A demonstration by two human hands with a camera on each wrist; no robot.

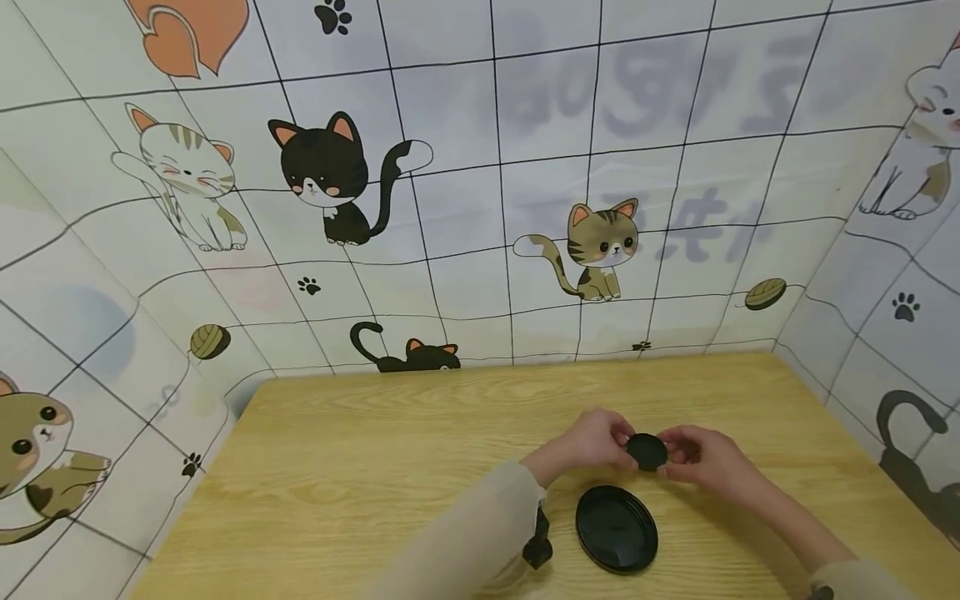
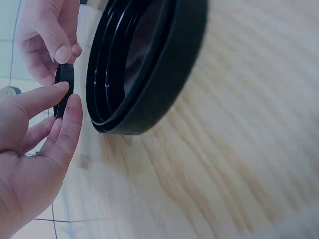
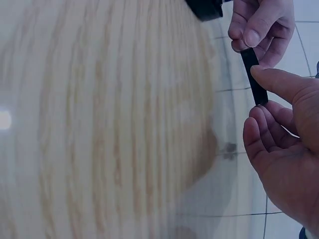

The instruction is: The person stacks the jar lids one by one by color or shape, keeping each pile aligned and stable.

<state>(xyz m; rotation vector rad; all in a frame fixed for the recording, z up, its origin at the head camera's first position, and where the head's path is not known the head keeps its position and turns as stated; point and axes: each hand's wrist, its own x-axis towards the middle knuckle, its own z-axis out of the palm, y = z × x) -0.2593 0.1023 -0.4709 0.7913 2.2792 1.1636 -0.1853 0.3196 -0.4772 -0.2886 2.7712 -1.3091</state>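
Observation:
A small black round lid point(image 1: 647, 452) is held between both hands above the right part of the wooden table. My left hand point(image 1: 600, 440) pinches its left edge; thumb and fingertips grip the rim in the left wrist view. On the opposite side my right hand point(image 1: 708, 462) pinches the rim, its thumb point(image 3: 271, 79) laid on the edge in the right wrist view. Seen from the side, the lid is a thin black band point(image 2: 64, 89). Nearer to me lies a larger black round lid point(image 1: 617, 530) with a raised, stepped rim, apart from both hands.
The light wooden table point(image 1: 360, 467) meets a wall covering point(image 1: 465, 183) with a black grid and cartoon cats at the back and both sides. A black wrist-worn device point(image 1: 537, 546) shows at the left sleeve, left of the larger lid.

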